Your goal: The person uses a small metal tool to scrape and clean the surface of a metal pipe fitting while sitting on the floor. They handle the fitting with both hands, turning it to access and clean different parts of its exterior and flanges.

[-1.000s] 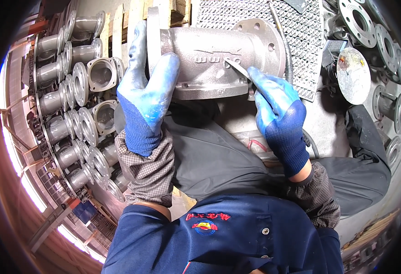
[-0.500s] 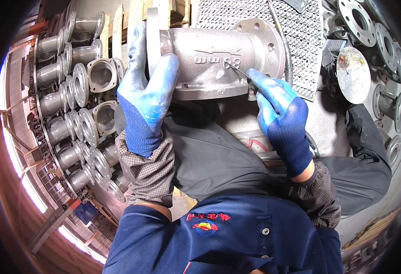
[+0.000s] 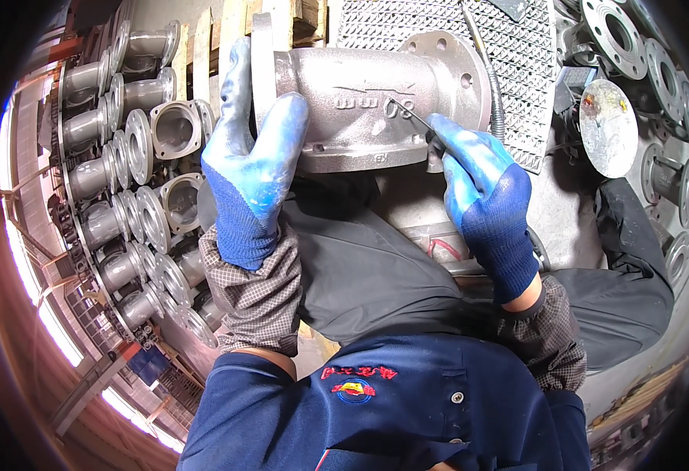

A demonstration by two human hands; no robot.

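A grey cast-metal valve body with flanged ends lies crosswise in front of me, raised marks on its side. My left hand, in a blue coated glove, grips its left flange, thumb on the near side and fingers stretched along the rim. My right hand, gloved the same way, is closed around a thin metal pick with a dark handle. The pick's slender tip is at the raised marks. The handle is mostly hidden by my fingers.
Rows of similar grey valve bodies stand at the left. A patterned metal plate lies beyond the part, with a hose over it. A round disc and more flanged castings are at the right; a wooden pallet is behind.
The pick's tip has shifted slightly up and left over the raised marks, and my right hand has moved very slightly. My left hand and the valve body have stayed put.
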